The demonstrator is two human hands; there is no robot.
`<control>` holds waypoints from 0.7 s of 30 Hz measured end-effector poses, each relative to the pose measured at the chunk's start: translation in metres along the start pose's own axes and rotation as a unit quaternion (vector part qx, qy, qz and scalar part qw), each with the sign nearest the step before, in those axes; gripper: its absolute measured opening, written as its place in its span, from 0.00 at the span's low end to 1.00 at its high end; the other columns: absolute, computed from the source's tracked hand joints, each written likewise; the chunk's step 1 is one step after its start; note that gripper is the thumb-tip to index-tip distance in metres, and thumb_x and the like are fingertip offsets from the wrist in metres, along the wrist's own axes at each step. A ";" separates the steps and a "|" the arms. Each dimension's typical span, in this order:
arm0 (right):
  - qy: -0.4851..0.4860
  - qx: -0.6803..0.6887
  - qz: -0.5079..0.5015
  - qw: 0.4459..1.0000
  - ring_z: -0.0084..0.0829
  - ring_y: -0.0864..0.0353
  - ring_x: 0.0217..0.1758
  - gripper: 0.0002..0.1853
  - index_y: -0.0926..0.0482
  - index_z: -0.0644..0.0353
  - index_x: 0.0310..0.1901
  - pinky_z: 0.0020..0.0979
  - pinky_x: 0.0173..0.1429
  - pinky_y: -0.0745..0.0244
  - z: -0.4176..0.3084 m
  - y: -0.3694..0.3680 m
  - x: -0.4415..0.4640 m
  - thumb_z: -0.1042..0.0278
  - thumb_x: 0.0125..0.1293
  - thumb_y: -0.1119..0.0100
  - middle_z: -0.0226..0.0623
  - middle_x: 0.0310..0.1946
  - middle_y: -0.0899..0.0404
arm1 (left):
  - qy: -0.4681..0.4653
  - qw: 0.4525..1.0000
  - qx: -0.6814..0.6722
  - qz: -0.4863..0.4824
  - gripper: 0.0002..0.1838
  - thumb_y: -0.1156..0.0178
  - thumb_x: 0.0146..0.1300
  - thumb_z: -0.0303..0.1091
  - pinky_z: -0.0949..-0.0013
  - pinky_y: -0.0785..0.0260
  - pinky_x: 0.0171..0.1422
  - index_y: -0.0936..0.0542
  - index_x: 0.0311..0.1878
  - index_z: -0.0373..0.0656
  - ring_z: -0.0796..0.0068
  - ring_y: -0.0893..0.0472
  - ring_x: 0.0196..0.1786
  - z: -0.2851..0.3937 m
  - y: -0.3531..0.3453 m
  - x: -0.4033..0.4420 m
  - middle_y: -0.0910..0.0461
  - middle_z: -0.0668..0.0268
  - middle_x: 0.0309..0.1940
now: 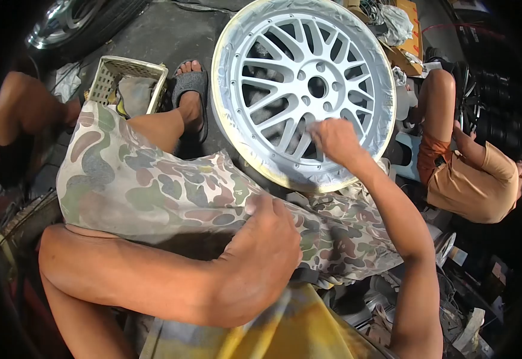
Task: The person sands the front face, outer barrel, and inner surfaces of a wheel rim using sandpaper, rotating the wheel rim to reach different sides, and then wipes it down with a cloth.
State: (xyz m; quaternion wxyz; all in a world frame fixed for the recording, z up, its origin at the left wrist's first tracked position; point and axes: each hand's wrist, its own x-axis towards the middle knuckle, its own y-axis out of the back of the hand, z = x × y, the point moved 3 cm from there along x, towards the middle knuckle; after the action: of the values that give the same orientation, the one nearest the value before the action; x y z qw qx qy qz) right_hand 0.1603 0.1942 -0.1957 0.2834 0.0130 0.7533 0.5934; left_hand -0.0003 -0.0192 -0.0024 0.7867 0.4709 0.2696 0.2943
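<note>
A white-painted multi-spoke wheel rim (318, 66) lies before me, its outer lip covered with masking paper and tape. My right hand (336, 142) is at the spokes on its near side, fingers bent and pressed together, slightly blurred. Whatever those fingers hold, if anything, is hidden. My left hand (267, 236) is closed above my lap, over the camouflage trousers (153, 185), apart from the rim. Its fingers curl inward, and I cannot see what is inside them.
A plastic basket (106, 72) holding a grey cloth item stands left of my sandalled foot (190, 90). Another tyre (93, 30) lies at upper left. A person in an orange shirt (470, 185) sits at right. Another person's bent leg (24, 107) shows at left. Cardboard (409, 30) lies behind the rim.
</note>
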 end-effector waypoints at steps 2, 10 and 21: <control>-0.029 -0.052 0.071 0.996 0.50 0.16 0.30 0.09 0.15 0.53 0.39 0.50 0.36 0.21 0.001 0.000 -0.005 0.61 0.71 0.43 0.47 0.24 0.18 | 0.027 0.997 -0.011 -0.068 0.12 0.42 0.60 0.36 0.59 0.40 0.46 0.17 0.30 0.38 0.62 0.29 0.40 -0.001 -0.002 0.006 0.26 0.58 0.31; -0.041 -0.013 0.087 0.995 0.45 0.18 0.22 0.18 0.19 0.44 0.61 0.43 0.26 0.24 0.008 0.007 -0.024 0.62 0.70 0.42 0.42 0.22 0.18 | 0.038 0.988 0.050 -0.144 0.13 0.43 0.64 0.39 0.63 0.38 0.45 0.14 0.32 0.42 0.67 0.26 0.41 0.004 -0.003 0.019 0.23 0.63 0.31; -0.181 0.015 0.251 0.951 0.47 0.16 0.26 0.15 0.15 0.50 0.56 0.46 0.32 0.22 0.053 0.019 -0.046 0.63 0.74 0.47 0.50 0.26 0.17 | 0.045 0.966 0.051 -0.249 0.14 0.45 0.70 0.37 0.62 0.31 0.53 0.13 0.42 0.41 0.64 0.21 0.51 -0.004 -0.023 0.043 0.18 0.60 0.41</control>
State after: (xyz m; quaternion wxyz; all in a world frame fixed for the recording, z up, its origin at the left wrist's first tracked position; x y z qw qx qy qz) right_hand 0.2162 0.2302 -0.1665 0.2566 0.3129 0.6706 0.6218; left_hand 0.0314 0.0050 -0.0312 0.7974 0.4144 0.4280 0.0961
